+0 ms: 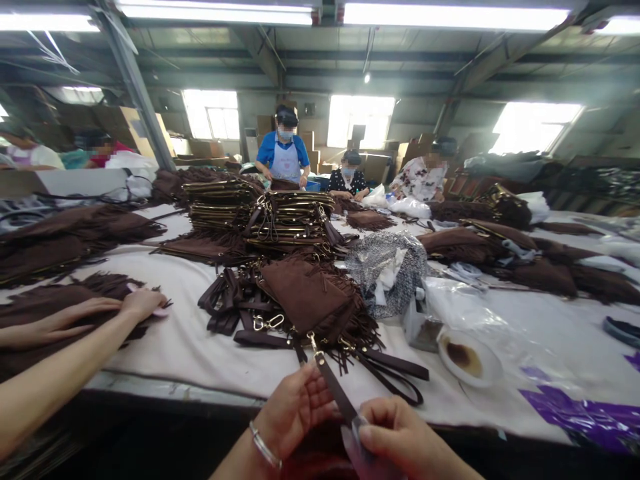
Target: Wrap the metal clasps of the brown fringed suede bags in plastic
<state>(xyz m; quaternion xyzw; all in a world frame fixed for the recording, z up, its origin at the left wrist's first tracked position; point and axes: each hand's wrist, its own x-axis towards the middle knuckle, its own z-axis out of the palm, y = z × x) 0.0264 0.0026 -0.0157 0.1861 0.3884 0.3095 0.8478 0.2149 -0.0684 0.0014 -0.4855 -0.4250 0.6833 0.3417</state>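
"Strip lights (455, 15) burn over a workroom where brown goods cover a cloth-draped bench (185, 333). Where does the wearer's work lie?"

"At the near edge, center: a dark strap (336, 388) runs from a gold-toned clip (313, 343) at the near corner of a fringed bag (300, 293) down between two bare hands."

"How do they hold it?"

"The right hand (400, 430) is clamped, thumb against fingers, on a pale, thin piece of material (354, 450) at the strap's near end. The left hand (300, 403) lies palm up, fingers apart and loosely curved beside the strap, near the clip; whether they touch it cannot be told."

"Why that pose?"

"Probably to keep the strap straight and in plain view, the bag's weight serving as an anchor. The open palm seems placed to steady it from below."

"And the rest?"

"Loose straps (225, 303) lie left of the bag, likely fanned out within reach. Beyond them stand stacked bags (220, 217), gold-toned edges aligned, perhaps to save room. A white dish (463, 360) holding something brown sits to the right, apart from the fabric. At left, a co-worker's hands (137, 305) press on other brown pieces."
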